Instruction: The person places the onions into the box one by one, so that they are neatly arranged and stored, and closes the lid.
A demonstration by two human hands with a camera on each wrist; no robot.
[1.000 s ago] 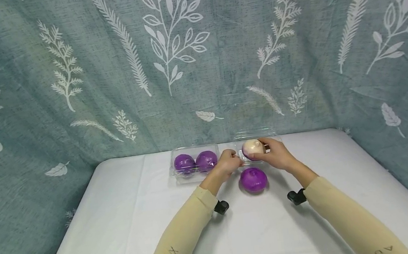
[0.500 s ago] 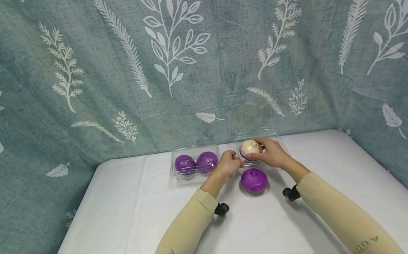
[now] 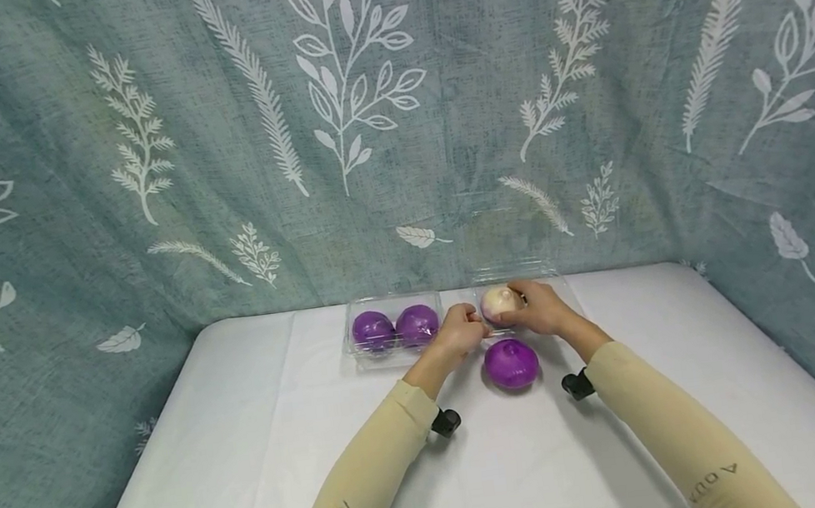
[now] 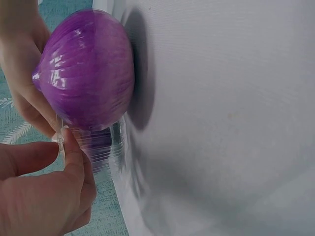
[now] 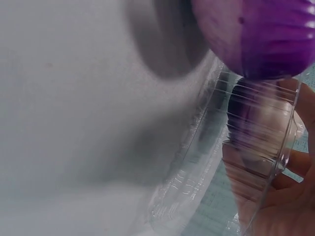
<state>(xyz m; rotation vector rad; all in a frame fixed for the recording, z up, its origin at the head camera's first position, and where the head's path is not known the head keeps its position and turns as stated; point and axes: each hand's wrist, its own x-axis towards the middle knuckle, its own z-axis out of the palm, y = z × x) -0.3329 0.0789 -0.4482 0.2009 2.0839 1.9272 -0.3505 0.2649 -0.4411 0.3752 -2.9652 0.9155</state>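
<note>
In the head view my right hand (image 3: 544,308) grips a white-and-purple onion (image 3: 498,302) within an open clear plastic clamshell box (image 3: 515,268). The right wrist view shows that onion (image 5: 268,118) behind the ridged box wall, fingers round it. My left hand (image 3: 459,330) pinches the near left edge of the same box; thumb and forefinger meet on the rim in the left wrist view, where the hand (image 4: 44,196) is at lower left. A purple onion (image 3: 511,364) sits on the table just in front of the box, touched by neither hand.
Left of my hands stands a second clear box (image 3: 392,300), its lid down over two purple onions (image 3: 373,330). Both boxes are near the far edge of the white-covered table (image 3: 264,455), before a leaf-patterned green curtain (image 3: 467,113).
My right hand has shifted left and slightly lower with the white-and-purple onion, deeper into the box. My left hand keeps its pinch on the rim. The head view has tilted slightly.
</note>
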